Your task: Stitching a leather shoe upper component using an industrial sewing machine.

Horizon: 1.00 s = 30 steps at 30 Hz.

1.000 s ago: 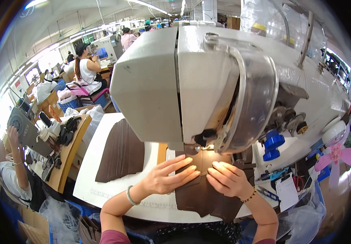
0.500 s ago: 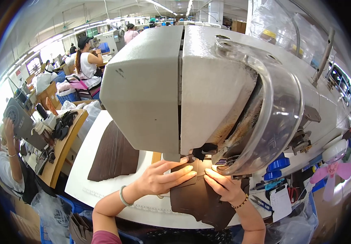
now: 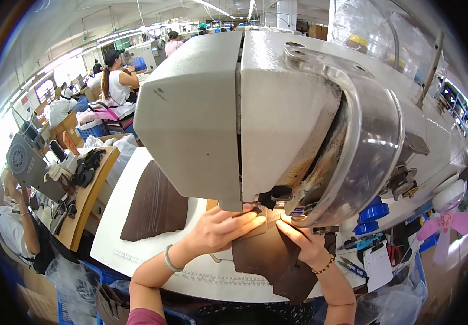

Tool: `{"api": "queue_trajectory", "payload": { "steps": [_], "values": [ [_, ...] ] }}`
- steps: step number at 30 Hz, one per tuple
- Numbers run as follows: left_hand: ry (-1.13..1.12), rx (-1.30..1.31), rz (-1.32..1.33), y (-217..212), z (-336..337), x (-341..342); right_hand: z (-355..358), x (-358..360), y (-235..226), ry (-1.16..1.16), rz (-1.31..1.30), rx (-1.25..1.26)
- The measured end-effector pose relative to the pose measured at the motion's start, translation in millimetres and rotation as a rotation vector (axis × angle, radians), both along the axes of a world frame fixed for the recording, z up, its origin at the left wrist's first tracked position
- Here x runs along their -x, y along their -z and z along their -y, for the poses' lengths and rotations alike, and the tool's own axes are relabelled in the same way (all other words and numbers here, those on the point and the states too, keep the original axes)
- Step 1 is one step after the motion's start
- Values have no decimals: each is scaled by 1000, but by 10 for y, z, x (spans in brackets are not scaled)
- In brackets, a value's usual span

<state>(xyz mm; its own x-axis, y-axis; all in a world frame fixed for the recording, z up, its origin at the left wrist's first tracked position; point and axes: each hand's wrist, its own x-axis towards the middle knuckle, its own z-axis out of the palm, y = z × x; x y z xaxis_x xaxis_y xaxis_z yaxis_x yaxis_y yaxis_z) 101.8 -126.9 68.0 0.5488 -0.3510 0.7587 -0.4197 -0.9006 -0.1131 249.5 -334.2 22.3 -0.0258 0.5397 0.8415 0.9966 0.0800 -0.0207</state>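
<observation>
A brown leather-like piece, with a smaller flap on its upper side, lies under the head of a grey-white sewing machine. My left hand, wearing a pale bangle, rests on its upper left part with fingers stretched toward the lit needle area. On the right side of the piece lies my right hand, a beaded bracelet at its wrist, its fingers extended and pressing down. Both hands are open, and their thumbs are mostly hidden. The needle tip cannot be made out behind the machine's parts.
A stack of brown pieces lies on the white tabletop at left. At right are blue spools, snips, a paper and a pink fan. Co-workers sit at other machines on the left.
The view has shifted slightly, so the scene sits a little differently in the picture. Both hands stay on the brown piece, their fingers in nearly the same place beside the needle area.
</observation>
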Motion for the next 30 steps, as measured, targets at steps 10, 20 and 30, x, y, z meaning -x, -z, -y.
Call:
{"api": "queue_trajectory", "payload": {
  "steps": [10,20,30],
  "values": [
    [53,19,88,62,-7,-1,1,56,-38,61,-41,18],
    [47,79,74,52,-17,-15,68,-11,-53,62,-192,65],
    [101,102,-5,47,-4,37,106,-203,-621,-84,-1021,462]
  ]
}}
